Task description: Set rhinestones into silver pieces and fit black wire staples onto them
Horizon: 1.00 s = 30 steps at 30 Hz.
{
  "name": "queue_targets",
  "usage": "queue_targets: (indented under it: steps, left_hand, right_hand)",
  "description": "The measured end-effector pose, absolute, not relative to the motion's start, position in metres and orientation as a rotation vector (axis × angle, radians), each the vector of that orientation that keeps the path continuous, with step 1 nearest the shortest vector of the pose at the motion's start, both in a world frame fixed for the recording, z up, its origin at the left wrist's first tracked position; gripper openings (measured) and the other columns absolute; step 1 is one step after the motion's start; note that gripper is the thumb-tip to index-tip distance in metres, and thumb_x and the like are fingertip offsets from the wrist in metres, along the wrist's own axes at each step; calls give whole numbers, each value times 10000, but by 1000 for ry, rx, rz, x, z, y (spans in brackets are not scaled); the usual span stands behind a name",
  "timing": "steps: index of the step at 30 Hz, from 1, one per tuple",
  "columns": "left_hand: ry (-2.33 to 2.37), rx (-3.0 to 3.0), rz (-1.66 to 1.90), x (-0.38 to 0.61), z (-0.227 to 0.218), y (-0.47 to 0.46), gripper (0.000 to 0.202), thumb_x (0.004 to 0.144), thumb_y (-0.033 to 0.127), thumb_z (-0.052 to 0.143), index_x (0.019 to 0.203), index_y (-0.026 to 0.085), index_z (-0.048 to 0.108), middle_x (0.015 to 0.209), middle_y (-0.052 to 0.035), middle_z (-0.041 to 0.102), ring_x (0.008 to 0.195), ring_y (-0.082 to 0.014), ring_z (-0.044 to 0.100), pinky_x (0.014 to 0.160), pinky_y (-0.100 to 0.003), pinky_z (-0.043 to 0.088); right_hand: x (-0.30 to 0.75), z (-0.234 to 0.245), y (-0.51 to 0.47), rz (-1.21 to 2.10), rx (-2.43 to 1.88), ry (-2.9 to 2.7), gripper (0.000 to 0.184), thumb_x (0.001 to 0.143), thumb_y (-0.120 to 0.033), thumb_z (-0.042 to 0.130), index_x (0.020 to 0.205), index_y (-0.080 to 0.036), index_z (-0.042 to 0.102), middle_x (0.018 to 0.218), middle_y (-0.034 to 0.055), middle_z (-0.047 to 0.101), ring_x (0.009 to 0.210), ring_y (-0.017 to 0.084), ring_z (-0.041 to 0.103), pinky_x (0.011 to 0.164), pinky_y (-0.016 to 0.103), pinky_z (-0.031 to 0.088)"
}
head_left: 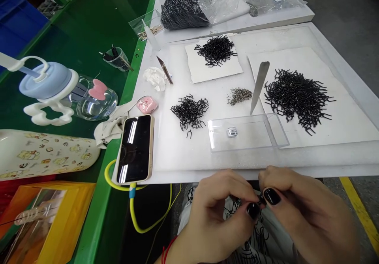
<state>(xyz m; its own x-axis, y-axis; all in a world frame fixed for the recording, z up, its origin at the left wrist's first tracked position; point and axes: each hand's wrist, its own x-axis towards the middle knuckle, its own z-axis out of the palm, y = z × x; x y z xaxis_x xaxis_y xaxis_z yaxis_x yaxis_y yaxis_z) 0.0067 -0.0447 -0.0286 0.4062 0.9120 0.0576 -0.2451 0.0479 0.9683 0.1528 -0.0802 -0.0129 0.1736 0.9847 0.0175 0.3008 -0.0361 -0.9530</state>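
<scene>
My left hand (217,212) and my right hand (299,205) meet just below the front edge of the white work board (207,157). Both pinch one tiny black piece (261,201) between thumb and fingertips. It is too small to name surely, but looks like the black wire clips on the board. A large heap of these clips (297,96) lies at the right, a smaller heap (189,112) in the middle, another (216,50) further back. A clear plastic tray (247,132) stands just beyond my hands.
A metal blade (259,86) leans in the tray by a small pile of grey bits (239,96). A phone (134,148) on a yellow cable lies at the board's left edge. A pink case (147,104), a knife (164,70), a water bottle (63,92) and a bag of clips (185,4) lie around.
</scene>
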Motion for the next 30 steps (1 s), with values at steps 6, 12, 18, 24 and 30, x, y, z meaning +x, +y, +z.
queue_targets:
  steps: [6, 12, 18, 24, 30]
  left_hand:
    - [577, 1122, 1010, 4, -36, -45, 169, 853, 39, 634, 813, 193, 691, 709, -13, 654, 690, -122, 571, 674, -234, 486]
    - [543, 992, 952, 3, -39, -46, 154, 922, 245, 682, 778, 191, 686, 689, -30, 610, 680, -139, 539, 656, -264, 459]
    - [523, 915, 889, 3, -40, -49, 235, 909, 335, 707, 731, 193, 649, 686, -24, 561, 653, -142, 525, 644, -295, 440]
    - [551, 965, 852, 0, -39, -50, 256, 900, 319, 706, 702, 185, 616, 697, -28, 553, 664, -147, 514, 644, -299, 428]
    - [569, 935, 888, 2, -40, -52, 247, 896, 306, 710, 705, 175, 624, 696, -25, 553, 659, -137, 514, 638, -287, 435]
  right_hand:
    - [151, -8, -74, 1002, -1488, -1176, 338, 836, -524, 671, 711, -223, 578, 573, -5, 472, 544, 154, 502, 460, 250, 436]
    - [151, -11, -81, 1080, -1444, -1198, 341, 903, -453, 625, 681, -214, 527, 577, -14, 453, 527, 132, 467, 454, 235, 391]
    - [153, -15, -89, 1228, -1332, -1254, 344, 988, -341, 529, 681, -210, 447, 597, -34, 426, 523, 104, 446, 471, 224, 326]
    - [150, -17, -96, 1240, -1375, -1159, 399, 979, -404, 544, 654, -199, 436, 585, -29, 441, 523, 102, 431, 486, 245, 303]
    - [154, -17, -94, 1288, -1339, -1162, 378, 975, -377, 553, 663, -203, 430, 588, -32, 396, 523, 104, 405, 480, 249, 277]
